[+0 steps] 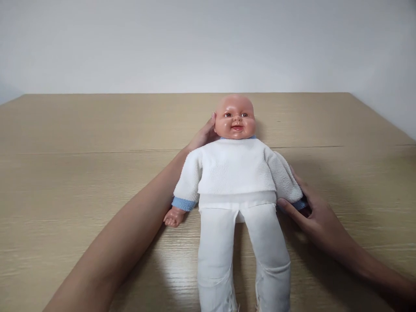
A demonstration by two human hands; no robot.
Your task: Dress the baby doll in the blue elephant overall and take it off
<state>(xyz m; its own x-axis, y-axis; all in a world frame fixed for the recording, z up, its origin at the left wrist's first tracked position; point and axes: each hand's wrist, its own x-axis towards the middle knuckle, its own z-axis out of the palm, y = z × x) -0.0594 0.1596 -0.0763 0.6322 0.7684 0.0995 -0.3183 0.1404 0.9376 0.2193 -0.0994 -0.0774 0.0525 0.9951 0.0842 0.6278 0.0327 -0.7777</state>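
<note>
A baby doll (237, 169) lies face up on the wooden table, its bald head towards the far side and its legs towards me. It wears a white fleece top with blue cuffs over a white cloth body. My left hand (205, 134) cups the side and back of the doll's head; most of its fingers are hidden behind it. Around the doll's arm on the right, near the cuff, my right hand (313, 212) is closed, with the thumb by the doll's waist and the fingers along the outside of the sleeve. The doll's hand there is hidden.
The light wooden table (81, 190) has a seam running across it beneath the doll's shoulders. A plain pale wall (195, 43) stands behind the table's far edge. The doll's lower legs run out of view at the bottom.
</note>
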